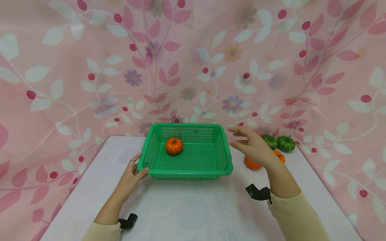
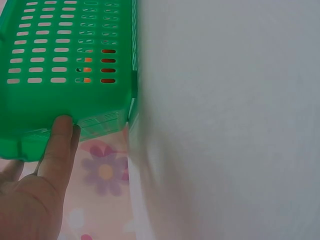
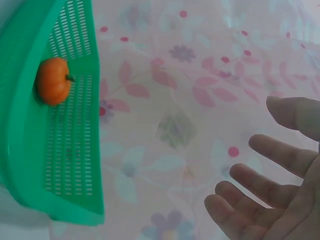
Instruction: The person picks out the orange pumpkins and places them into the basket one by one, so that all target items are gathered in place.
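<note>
A green plastic basket (image 1: 193, 172) with slotted walls is at the middle of the table, a small orange pumpkin (image 1: 174, 146) inside it toward the left. My left hand (image 1: 130, 175) grips the basket's front left corner, thumb at the rim and fingers against the outer side wall. That wall fills the upper left of the left wrist view. Just off the right rim, my right hand (image 1: 254, 145) hovers with spread, slightly bent fingers and nothing in them. In the right wrist view a gap separates those fingers from the basket.
Beyond the right hand, orange pumpkins (image 1: 252, 163) lie partly hidden behind it on the white table (image 1: 193, 207). Two green pumpkins (image 1: 285, 144) sit at the back right. A pink floral cloth (image 1: 187, 67) hangs behind the table and along its sides.
</note>
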Tool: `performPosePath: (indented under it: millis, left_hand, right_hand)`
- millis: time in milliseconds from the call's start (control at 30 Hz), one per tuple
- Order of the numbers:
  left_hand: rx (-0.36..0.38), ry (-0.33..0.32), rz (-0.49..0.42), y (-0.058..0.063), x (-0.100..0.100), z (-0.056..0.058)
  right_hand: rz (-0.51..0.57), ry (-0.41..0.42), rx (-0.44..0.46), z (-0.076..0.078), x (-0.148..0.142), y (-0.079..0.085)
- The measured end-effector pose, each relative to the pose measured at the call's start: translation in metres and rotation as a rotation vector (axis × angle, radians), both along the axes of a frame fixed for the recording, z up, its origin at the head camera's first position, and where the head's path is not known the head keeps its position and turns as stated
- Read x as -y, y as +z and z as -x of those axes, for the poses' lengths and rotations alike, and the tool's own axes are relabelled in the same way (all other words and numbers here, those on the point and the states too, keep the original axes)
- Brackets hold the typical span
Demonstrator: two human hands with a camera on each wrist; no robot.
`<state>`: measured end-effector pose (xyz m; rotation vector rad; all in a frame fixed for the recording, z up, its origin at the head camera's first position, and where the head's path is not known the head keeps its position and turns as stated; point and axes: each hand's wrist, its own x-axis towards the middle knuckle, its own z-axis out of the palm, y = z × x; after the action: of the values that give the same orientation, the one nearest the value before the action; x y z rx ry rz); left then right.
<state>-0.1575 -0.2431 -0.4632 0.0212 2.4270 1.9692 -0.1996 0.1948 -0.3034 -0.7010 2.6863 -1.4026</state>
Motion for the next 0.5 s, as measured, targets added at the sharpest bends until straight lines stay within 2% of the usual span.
performPosePath:
  millis: [233,500]
  left_hand:
    - [-0.008,-0.001,0.003,-0.001,0.000,0.000]
    - [-0.005,0.003,0.006,-0.001,0.000,0.001]
  right_hand:
    - [-0.004,-0.083,-0.066,0.001,-0.022,-0.013]
    - [-0.015,-0.179,-0.101,0.001,-0.047,-0.025]
